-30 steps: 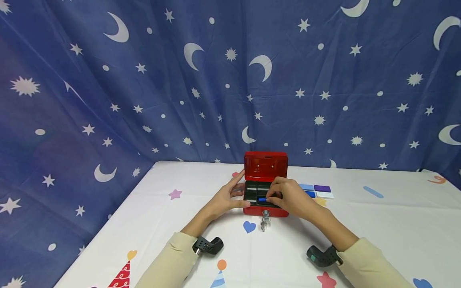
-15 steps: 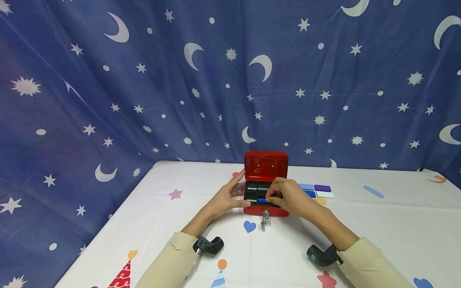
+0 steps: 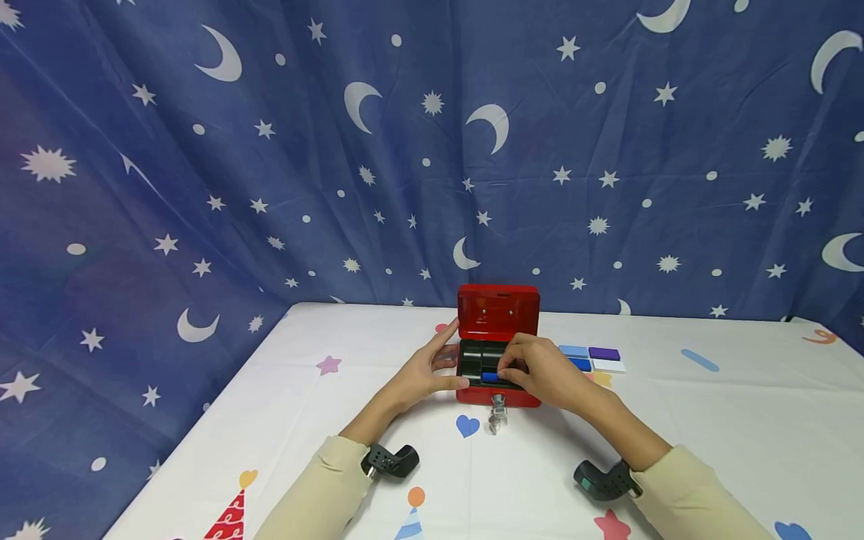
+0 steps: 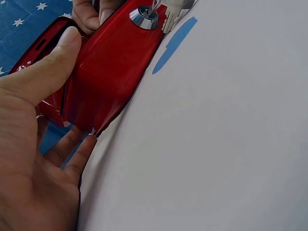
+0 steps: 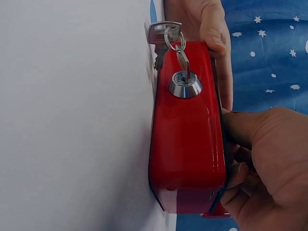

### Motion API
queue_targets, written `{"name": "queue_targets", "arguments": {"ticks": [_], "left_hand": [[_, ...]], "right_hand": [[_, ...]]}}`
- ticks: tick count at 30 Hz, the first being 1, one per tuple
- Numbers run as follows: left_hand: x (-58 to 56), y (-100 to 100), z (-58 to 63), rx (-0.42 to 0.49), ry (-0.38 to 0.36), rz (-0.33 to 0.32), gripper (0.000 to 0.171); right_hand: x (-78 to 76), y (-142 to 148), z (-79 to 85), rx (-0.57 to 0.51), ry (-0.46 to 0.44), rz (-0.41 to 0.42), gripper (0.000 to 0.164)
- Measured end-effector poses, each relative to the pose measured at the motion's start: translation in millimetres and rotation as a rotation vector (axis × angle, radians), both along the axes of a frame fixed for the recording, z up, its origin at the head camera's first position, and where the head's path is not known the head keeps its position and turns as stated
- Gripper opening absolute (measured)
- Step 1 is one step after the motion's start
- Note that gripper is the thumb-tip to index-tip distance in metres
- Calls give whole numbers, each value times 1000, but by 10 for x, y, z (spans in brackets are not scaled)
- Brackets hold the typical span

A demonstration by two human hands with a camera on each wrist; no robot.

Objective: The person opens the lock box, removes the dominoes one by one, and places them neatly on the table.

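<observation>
A red cash box [image 3: 499,396] stands on the table with its lid [image 3: 498,311] raised and a black compartment tray [image 3: 471,352] inside. My left hand [image 3: 424,375] rests against the box's left end, its thumb at the front rim and its fingers spread along the side. The right hand [image 3: 540,367] reaches into the tray and pinches a small blue block [image 3: 490,377] in a front compartment. Part of that block is hidden behind the fingertips. In the right wrist view, a key ring with keys [image 5: 166,36] hangs from the front lock [image 5: 185,85].
To the right of the box lie a light blue block [image 3: 574,351], a blue block [image 3: 580,364], a purple block [image 3: 604,353] and a white block [image 3: 609,366]. A printed white cloth [image 3: 715,427] covers the table. Behind it hangs a blue star-patterned curtain [image 3: 432,225].
The blue block in the tray showed a thin bright edge earlier and now shows a broader, darker face, so it has tilted. Both hands and the box have stayed nearly in place.
</observation>
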State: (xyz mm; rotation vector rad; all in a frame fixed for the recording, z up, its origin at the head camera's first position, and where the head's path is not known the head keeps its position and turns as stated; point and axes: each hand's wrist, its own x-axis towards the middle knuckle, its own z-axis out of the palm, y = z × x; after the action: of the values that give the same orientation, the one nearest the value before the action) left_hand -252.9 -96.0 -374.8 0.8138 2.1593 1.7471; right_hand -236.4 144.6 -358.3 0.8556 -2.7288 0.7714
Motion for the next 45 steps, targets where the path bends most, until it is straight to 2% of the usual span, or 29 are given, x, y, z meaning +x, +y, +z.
{"name": "queue_targets", "arguments": {"ticks": [20,27,37,45], "left_hand": [[6,-2,4,-12,-2,11,93],[12,-1,10,-10,-7,11,93],[14,-1,9,8,-13,13,94],[16,2,11,6,-15,13,93]], "right_hand": [[-1,16,35,-72,54,-9,6],[-15,70,98,-113,127,-24,9],[-46,123,83,-109,151,-14,10],[-47,141,66,-71,154,-42,10]]}}
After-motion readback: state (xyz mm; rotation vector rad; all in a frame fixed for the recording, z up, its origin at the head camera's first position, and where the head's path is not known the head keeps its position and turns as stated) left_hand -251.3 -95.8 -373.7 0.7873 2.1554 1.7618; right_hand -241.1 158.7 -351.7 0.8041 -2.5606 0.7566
